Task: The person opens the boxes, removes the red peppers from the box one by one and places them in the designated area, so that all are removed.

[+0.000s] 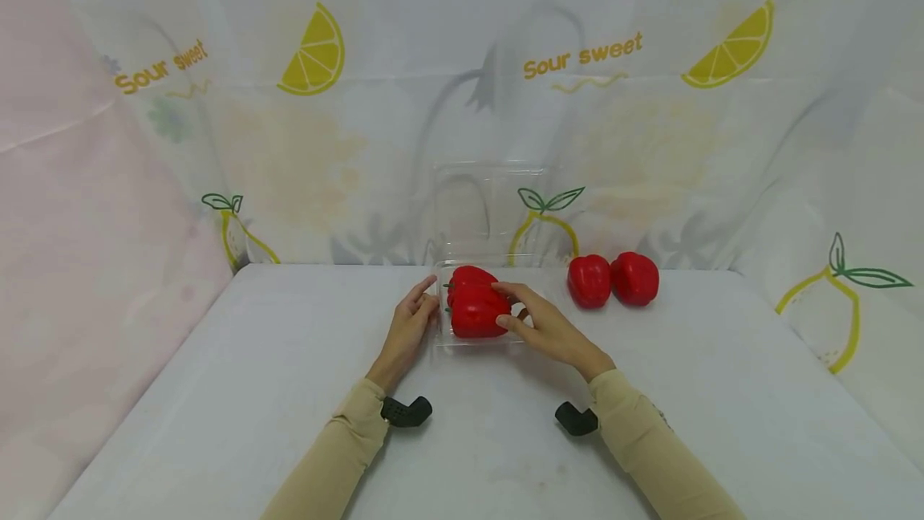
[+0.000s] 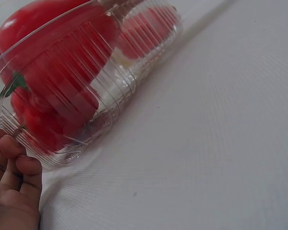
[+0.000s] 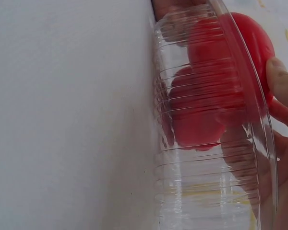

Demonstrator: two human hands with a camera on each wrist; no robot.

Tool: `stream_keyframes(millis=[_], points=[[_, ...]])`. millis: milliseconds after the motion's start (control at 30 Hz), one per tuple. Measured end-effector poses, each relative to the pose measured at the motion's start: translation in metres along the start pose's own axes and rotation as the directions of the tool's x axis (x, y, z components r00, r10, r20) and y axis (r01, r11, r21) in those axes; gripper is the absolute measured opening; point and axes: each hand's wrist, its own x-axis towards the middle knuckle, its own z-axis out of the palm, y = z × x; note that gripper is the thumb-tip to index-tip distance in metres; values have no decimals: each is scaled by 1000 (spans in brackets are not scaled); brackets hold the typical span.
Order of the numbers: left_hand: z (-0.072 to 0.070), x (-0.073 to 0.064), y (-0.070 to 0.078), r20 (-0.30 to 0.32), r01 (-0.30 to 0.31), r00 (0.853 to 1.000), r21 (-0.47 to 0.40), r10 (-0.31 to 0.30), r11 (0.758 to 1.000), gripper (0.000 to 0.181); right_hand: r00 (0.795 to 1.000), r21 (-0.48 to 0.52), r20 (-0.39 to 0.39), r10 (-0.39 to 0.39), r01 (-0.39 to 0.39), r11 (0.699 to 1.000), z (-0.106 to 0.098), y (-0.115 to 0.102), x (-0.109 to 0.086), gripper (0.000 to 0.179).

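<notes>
A clear plastic clamshell container [image 1: 469, 344] stands on the white table with its lid raised at the back. Two red bell peppers lie inside: a rear bell pepper [image 1: 468, 274] and a nearer bell pepper [image 1: 476, 318], which sits partly above the rim in the left wrist view. Thumb and fingers of my right hand [image 1: 552, 331] grip the nearer pepper from its right side. My left hand [image 1: 406, 331] is at the container's left side, its fingertips [image 2: 12, 146] against the ribbed outer wall. A green stem [image 2: 13, 84] shows on one pepper.
Two more red bell peppers, one [image 1: 589, 282] beside the other [image 1: 635, 278], sit at the table's back right. Behind the table hangs a printed cloth [image 1: 404, 143], and the upright clear lid [image 1: 462, 211] stands before it. Both wrists wear a black camera mount [image 1: 407, 412].
</notes>
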Motion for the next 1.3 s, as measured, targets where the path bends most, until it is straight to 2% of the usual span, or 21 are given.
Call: stream_keyframes(millis=[167,400,567,900,1067,1300], points=[[1,0,-2,-13,-25,1000,9,25,1000,44,1000,22,-12,-4,4,1000,0,2,1,59],[-1,3,0,9,17,1000,-9,-17,1000,46,1000,68,-18,14,-13,998,-1,3,1,59],[-2,3,0,15,24,1000,-7,-23,1000,47,999,118,-24,28,-25,993,-3,4,0,60],[0,2,-5,-22,-24,999,20,25,1000,44,996,172,-30,81,-75,982,-8,0,0,61],[-1,2,-4,-24,-21,999,32,21,999,43,994,217,-25,111,-103,971,-10,-3,-1,61],[-1,2,-4,-5,-4,1000,0,4,1000,44,986,263,-16,164,-154,952,-15,-6,-3,59]])
